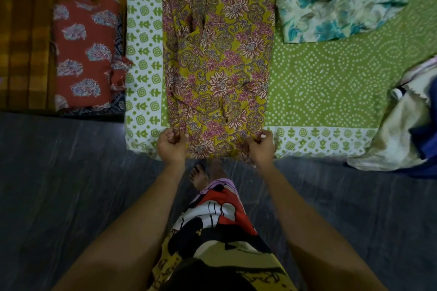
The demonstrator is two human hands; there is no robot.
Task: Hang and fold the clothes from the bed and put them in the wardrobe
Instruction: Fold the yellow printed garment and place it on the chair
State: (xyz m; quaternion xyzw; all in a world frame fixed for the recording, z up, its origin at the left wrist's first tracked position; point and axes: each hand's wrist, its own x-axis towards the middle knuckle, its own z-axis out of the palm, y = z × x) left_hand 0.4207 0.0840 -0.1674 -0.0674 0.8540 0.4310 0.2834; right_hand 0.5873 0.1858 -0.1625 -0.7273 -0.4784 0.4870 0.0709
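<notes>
Yellow floral garment laid flat lengthwise on the bed's green bedsheet, near end hanging over the edge. Left hand pinches its near-left corner, right hand pinches near-right corner, fingers curled into the cloth. Teal floral garment crumpled on the sheet to the right; cream cloth at right edge. Folded red printed garment left, off the sheet.

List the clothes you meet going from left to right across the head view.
red printed garment → yellow floral garment → teal floral cloth → cream cloth pile at the right edge
</notes>
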